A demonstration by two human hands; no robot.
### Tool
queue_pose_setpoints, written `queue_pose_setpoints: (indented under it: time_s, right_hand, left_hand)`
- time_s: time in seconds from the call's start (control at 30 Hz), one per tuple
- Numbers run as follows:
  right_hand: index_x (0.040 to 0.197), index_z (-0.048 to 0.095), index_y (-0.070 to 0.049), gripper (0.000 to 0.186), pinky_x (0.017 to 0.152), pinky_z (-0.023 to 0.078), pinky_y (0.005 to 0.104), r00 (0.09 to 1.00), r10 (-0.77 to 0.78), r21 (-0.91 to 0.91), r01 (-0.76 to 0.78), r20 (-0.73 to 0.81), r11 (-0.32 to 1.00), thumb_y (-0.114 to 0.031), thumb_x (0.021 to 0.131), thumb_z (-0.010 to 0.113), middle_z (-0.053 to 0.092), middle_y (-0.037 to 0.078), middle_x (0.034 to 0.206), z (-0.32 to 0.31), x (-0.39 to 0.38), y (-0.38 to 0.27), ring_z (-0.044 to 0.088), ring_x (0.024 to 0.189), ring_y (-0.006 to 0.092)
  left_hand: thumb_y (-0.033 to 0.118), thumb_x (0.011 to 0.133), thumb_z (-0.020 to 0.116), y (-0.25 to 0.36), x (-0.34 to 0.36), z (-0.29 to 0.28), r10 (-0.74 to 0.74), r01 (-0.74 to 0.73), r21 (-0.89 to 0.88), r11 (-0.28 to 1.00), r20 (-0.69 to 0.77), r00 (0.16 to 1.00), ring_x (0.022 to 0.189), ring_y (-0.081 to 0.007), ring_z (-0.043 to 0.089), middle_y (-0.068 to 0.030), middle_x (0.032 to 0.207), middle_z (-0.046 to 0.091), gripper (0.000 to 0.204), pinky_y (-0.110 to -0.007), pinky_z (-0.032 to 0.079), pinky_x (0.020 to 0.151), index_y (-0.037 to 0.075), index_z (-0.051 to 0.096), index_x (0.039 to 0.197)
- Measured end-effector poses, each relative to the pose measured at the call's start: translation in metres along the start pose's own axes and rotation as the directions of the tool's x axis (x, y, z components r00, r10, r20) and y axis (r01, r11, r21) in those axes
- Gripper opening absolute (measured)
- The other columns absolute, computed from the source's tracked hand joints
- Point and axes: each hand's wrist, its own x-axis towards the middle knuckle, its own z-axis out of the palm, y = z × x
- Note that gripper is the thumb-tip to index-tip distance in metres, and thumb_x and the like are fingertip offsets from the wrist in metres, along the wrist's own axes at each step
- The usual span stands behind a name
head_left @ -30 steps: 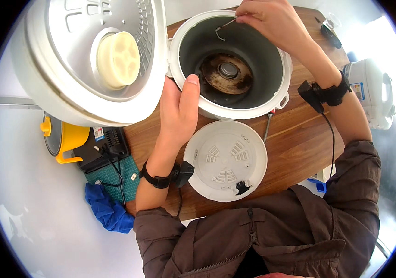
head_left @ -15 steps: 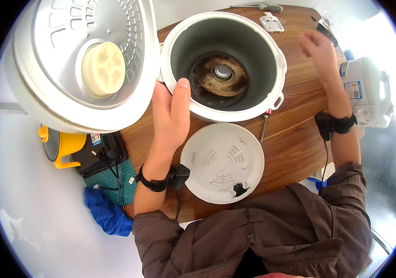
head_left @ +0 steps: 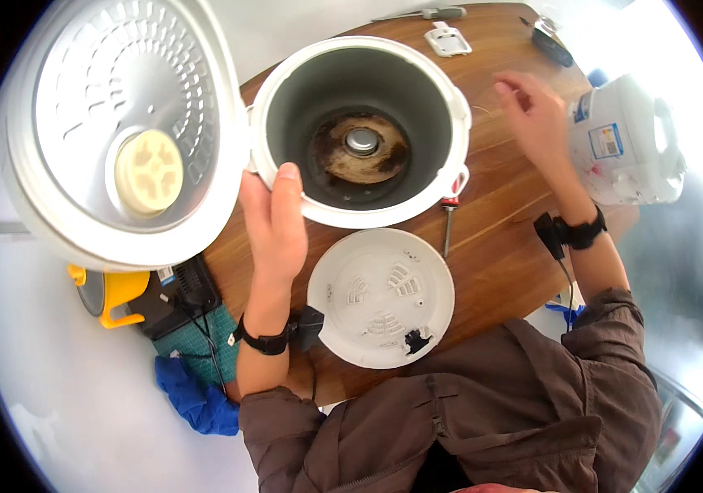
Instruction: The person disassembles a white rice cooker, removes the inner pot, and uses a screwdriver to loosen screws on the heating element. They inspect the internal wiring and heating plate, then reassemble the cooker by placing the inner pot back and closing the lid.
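Wooden table [head_left: 507, 218] bears the cooker body [head_left: 368, 218], its lid [head_left: 64, 164] cropped above. Left hand [head_left: 276, 226] clasps the rim, fingers partly hidden; right hand [head_left: 532, 119], half curled, contents impossible to tell, was over the opening a second ago.

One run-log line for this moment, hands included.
left hand: thumb on cooker rim; right hand: right of cooker, contents unclear; lid: open; round vented cover: on table
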Motion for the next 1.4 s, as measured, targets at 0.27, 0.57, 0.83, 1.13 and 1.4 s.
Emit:
queue_pose_setpoints:
  time_s: [0.27,0.57,0.83,1.13,1.4]
  right_hand:
    - [0.124,0.066,-0.006,0.066,0.083,0.053,0.0403,0.679,-0.707,0.114,0.7,0.197,0.705,-0.044,0.073,0.085,0.068,0.007,0.097,-0.002,-0.03,-0.126,0.067,0.092,0.0274]
    - [0.083,0.061,-0.013,0.035,0.063,0.047,0.0332,0.673,-0.683,0.082,0.692,0.283,0.717,-0.036,0.073,0.086,0.061,-0.002,0.07,0.019,-0.043,-0.144,0.063,0.065,0.0187]
    - [0.085,0.066,-0.01,0.039,0.063,0.049,0.0376,0.693,-0.675,0.096,0.676,0.253,0.73,-0.038,0.072,0.089,0.066,0.005,0.068,-0.02,-0.005,-0.164,0.063,0.061,0.0272]
    - [0.106,0.073,-0.002,0.04,0.071,0.058,0.0299,0.837,-0.403,0.343,0.28,0.371,0.897,-0.03,0.082,0.089,0.076,0.01,0.086,-0.074,0.027,-0.213,0.074,0.077,0.0161]
    - [0.116,0.069,0.002,0.064,0.08,0.056,0.0306,0.883,-0.416,0.596,0.217,0.219,0.773,-0.054,0.087,0.081,0.075,0.012,0.098,-0.068,0.042,-0.218,0.072,0.09,0.0192]
  left_hand:
    - [0.009,0.103,0.048,0.002,0.001,0.003,0.006,-0.006,0.017,1.0,0.036,0.999,0.087,-0.0091,0.05,-0.0036,0.102,0.058,0.035,-0.027,0.044,0.077,-0.006,0.05,0.134]
    - [0.011,0.103,0.053,0.006,0.0,-0.001,0.021,-0.014,-0.088,0.996,0.08,0.997,0.101,-0.0121,0.051,-0.0067,0.121,0.057,0.046,-0.029,0.043,0.091,-0.005,0.044,0.145]
    - [0.049,0.112,0.038,0.019,0.009,-0.021,0.223,-0.219,-0.086,0.972,0.036,0.974,0.153,-0.0279,0.029,-0.0196,0.163,0.033,0.072,-0.043,0.021,0.126,-0.001,0.025,0.162]
    - [0.055,0.112,0.025,0.002,0.032,-0.066,-0.053,0.03,-0.39,0.92,-0.048,0.997,0.151,-0.0298,0.038,-0.018,0.161,0.041,0.072,-0.044,0.035,0.122,0.0,0.036,0.157]
    - [0.056,0.111,0.031,-0.008,0.036,-0.072,0.071,0.134,-0.897,0.421,0.18,0.981,0.143,-0.0252,0.048,-0.0137,0.153,0.051,0.069,-0.044,0.045,0.115,0.003,0.043,0.153]
